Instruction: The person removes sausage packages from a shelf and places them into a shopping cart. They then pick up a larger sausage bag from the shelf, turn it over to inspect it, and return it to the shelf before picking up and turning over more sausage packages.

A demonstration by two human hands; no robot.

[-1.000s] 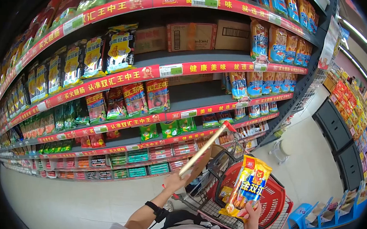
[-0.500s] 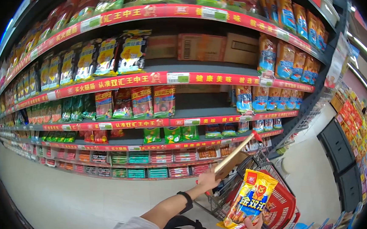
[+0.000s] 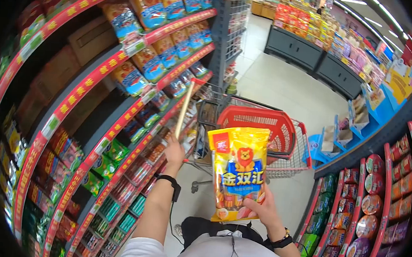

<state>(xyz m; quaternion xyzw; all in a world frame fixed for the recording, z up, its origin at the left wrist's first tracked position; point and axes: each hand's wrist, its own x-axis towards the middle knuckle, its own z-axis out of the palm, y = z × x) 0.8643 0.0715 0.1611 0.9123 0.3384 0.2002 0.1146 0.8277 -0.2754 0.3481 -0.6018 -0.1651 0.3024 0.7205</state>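
My right hand holds a yellow pack of sausages upright in front of me, its thumb pressed on the lower front. A cartoon lion and a blue label show on the pack. My left hand is closed round the near end of the shopping cart's pale handle bar, which has a red end fitting. Beyond the pack stands the metal shopping cart, with a red plastic panel on it. The pack hides part of the cart.
Tall shelves with red price rails and several sausage packs rise close on my left. On the right are shelves of cup noodles and a blue display stand. Pale floor leads to dark cabinets under snack bags.
My view has swung right, from the shelves towards the cart and aisle. The sausage pack now sits more centrally. My left hand stays on the handle, my right on the pack.
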